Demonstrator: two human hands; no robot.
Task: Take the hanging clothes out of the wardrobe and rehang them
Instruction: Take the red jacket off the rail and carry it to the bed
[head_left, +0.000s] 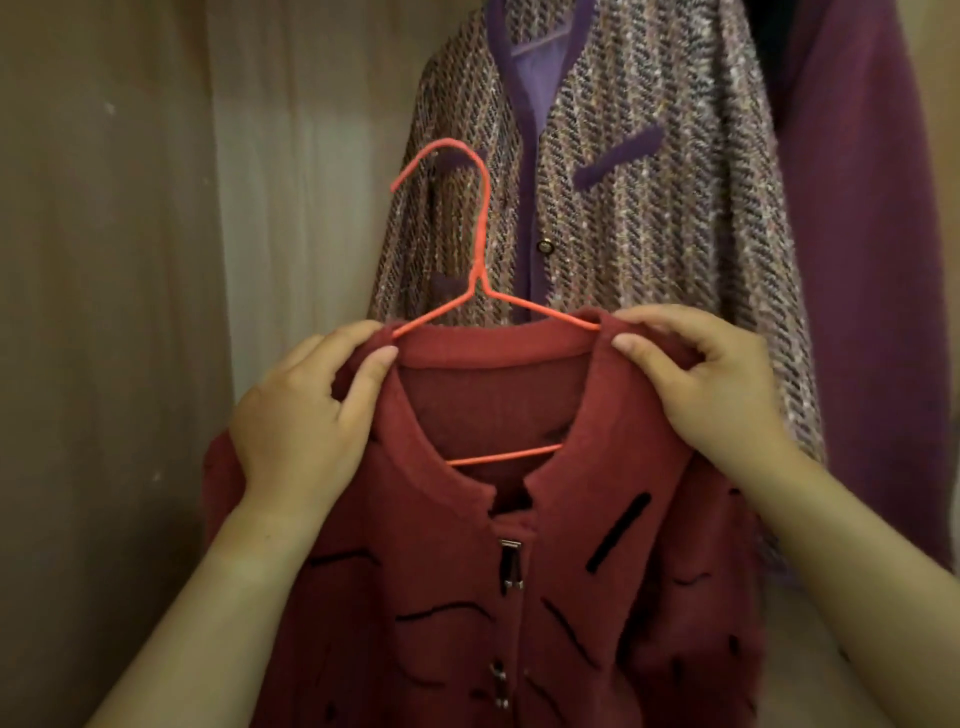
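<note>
A red cardigan (493, 561) with black dashes and metal clasps hangs on an orange wire hanger (480, 244), held up in front of the wardrobe. The hanger's hook is free in the air, not on any rail. My left hand (306, 415) grips the cardigan's left shoulder at the collar, thumb over the edge. At the collar's other end my right hand (711, 379) pinches the right shoulder. Behind the cardigan a purple-trimmed tweed jacket (649, 208) hangs in the wardrobe.
A plain purple garment (872, 260) hangs to the right of the tweed jacket. The wardrobe's brown side wall (104, 260) stands at the left, and its pale back panel (311, 156) shows between the wall and the jacket.
</note>
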